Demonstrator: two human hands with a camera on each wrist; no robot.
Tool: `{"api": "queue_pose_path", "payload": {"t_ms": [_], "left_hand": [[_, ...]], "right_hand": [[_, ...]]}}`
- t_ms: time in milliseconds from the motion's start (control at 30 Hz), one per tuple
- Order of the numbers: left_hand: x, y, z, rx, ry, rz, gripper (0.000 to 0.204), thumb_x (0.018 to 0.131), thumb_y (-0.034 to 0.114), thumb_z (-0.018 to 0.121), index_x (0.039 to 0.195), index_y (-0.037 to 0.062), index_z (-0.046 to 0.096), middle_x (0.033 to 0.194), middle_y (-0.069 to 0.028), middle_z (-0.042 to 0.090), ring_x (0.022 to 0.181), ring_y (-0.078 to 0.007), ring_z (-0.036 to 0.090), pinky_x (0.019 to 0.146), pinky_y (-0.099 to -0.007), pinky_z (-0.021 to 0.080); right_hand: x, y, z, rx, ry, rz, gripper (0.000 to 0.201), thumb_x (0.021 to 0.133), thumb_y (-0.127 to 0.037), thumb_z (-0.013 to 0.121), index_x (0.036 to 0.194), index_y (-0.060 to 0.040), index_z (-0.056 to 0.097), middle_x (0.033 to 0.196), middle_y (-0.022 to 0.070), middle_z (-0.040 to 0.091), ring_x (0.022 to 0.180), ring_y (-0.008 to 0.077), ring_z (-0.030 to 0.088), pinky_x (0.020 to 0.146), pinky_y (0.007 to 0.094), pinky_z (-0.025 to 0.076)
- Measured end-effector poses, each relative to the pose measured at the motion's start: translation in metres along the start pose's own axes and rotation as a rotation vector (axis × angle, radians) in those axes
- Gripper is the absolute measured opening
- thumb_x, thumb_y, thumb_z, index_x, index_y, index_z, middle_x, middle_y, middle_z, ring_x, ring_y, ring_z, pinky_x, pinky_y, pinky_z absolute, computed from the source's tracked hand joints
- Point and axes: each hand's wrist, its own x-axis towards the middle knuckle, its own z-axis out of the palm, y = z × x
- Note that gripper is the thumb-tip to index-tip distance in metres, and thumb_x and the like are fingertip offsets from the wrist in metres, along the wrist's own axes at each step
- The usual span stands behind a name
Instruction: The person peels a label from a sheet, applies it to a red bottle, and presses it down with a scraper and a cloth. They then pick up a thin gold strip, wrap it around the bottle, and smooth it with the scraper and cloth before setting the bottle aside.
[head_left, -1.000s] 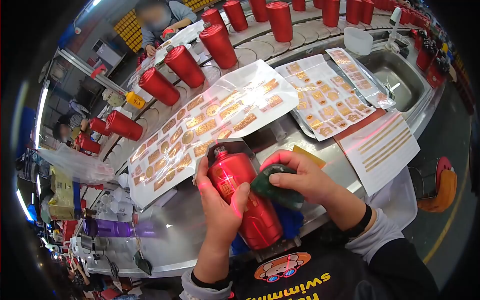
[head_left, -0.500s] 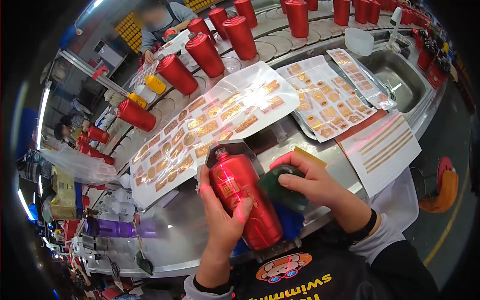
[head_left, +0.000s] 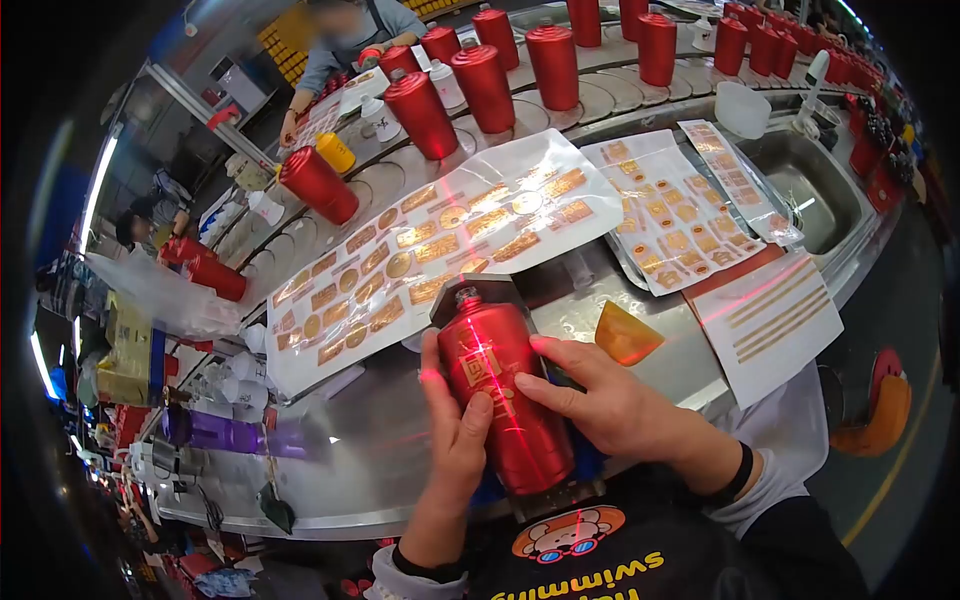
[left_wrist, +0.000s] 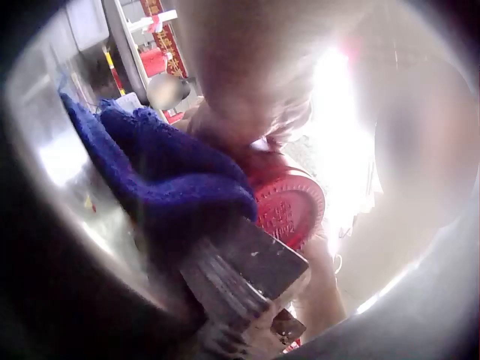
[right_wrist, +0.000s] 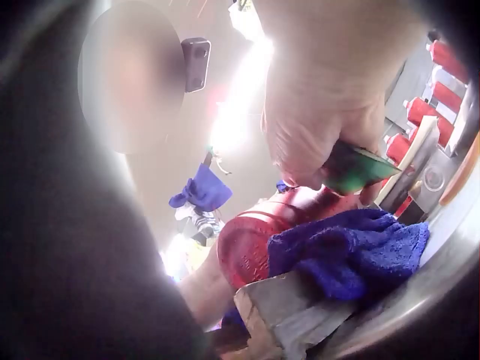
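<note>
A glossy red bottle (head_left: 505,400) with gold lettering lies tilted on a cradle before the person, neck pointing away. My left hand (head_left: 458,450) grips its left side, thumb on the front near the gold characters. On its right side rest the fingers of my right hand (head_left: 620,405), two fingertips beside the gold mark. A flat dark green piece (right_wrist: 352,171) is tucked in that hand, mostly hidden under the fingers in the head view. A blue cloth (right_wrist: 345,251) lies under the bottle, whose round embossed base (left_wrist: 289,210) shows in the left wrist view.
Beyond the bottle lies a large sheet of gold stickers (head_left: 440,240), with a second sticker sheet (head_left: 670,215) to its right. An amber translucent piece (head_left: 628,335) lies on the metal table. Red bottles stand along a curved conveyor (head_left: 600,105); a sink (head_left: 810,195) is at far right.
The bottle has turned in my left hand, bringing a square gold character to the front. My right hand has moved left onto the bottle, uncovering the amber piece. Conveyor bottles have shifted along.
</note>
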Motion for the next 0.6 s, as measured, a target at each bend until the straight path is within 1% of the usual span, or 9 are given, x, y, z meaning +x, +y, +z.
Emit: {"api": "queue_pose_path", "payload": {"t_ms": [100, 200, 300, 400, 500, 600], "left_hand": [[-0.0009, -0.0032, 0.0006, -0.044, -0.020, 0.028, 0.079, 0.097, 0.018, 0.053, 0.153, 0.0007, 0.000, 0.154, -0.0158, 0.019, 0.141, -0.0236, 0.025, 0.115, -0.0368, 0.025], [-0.0016, -0.0052, -0.0009, -0.076, -0.025, 0.021, 0.080, 0.097, 0.019, 0.053, 0.153, 0.0010, -0.001, 0.153, -0.0163, 0.020, 0.139, -0.0235, 0.028, 0.114, -0.0369, 0.026], [-0.0006, -0.0057, -0.0020, -0.182, -0.036, 0.025, 0.081, 0.097, 0.017, 0.054, 0.153, 0.0010, -0.001, 0.152, -0.0168, 0.022, 0.137, -0.0233, 0.032, 0.112, -0.0367, 0.029], [0.0001, -0.0023, 0.0011, -0.113, -0.017, 0.028, 0.082, 0.096, 0.016, 0.055, 0.153, 0.0009, -0.002, 0.151, -0.0169, 0.024, 0.136, -0.0230, 0.034, 0.111, -0.0366, 0.031], [-0.0012, 0.0012, 0.0045, -0.200, 0.004, -0.004, 0.081, 0.096, 0.014, 0.055, 0.153, 0.0012, -0.001, 0.151, -0.0170, 0.025, 0.136, -0.0228, 0.035, 0.111, -0.0364, 0.031], [-0.0008, 0.0036, 0.0050, -0.206, 0.011, -0.006, 0.082, 0.095, 0.018, 0.058, 0.152, -0.0008, 0.002, 0.150, -0.0180, 0.025, 0.135, -0.0232, 0.035, 0.111, -0.0363, 0.031]], "right_hand": [[-0.0004, -0.0017, 0.0011, -0.003, 0.006, -0.004, 0.053, 0.086, -0.005, 0.055, 0.139, -0.0098, 0.051, 0.134, 0.0307, 0.046, 0.120, 0.0436, 0.050, 0.102, 0.0467, 0.041], [-0.0002, -0.0050, -0.0001, 0.010, -0.005, 0.022, 0.051, 0.087, -0.006, 0.055, 0.138, -0.0090, 0.051, 0.135, 0.0308, 0.045, 0.121, 0.0431, 0.050, 0.102, 0.0455, 0.042], [-0.0003, -0.0045, 0.0012, -0.004, 0.007, 0.023, 0.050, 0.087, -0.004, 0.055, 0.137, -0.0074, 0.052, 0.135, 0.0309, 0.045, 0.119, 0.0430, 0.052, 0.101, 0.0444, 0.043], [-0.0002, -0.0051, 0.0051, -0.022, 0.035, 0.039, 0.050, 0.086, -0.001, 0.056, 0.136, -0.0059, 0.053, 0.135, 0.0307, 0.047, 0.117, 0.0430, 0.054, 0.099, 0.0436, 0.045], [0.0022, -0.0091, 0.0015, -0.010, 0.031, 0.051, 0.050, 0.086, 0.001, 0.056, 0.136, -0.0044, 0.053, 0.134, 0.0303, 0.048, 0.116, 0.0425, 0.055, 0.099, 0.0430, 0.046], [0.0016, -0.0102, 0.0011, -0.013, 0.035, 0.063, 0.050, 0.085, 0.003, 0.056, 0.135, -0.0028, 0.053, 0.134, 0.0297, 0.048, 0.116, 0.0414, 0.055, 0.099, 0.0421, 0.046]]}}
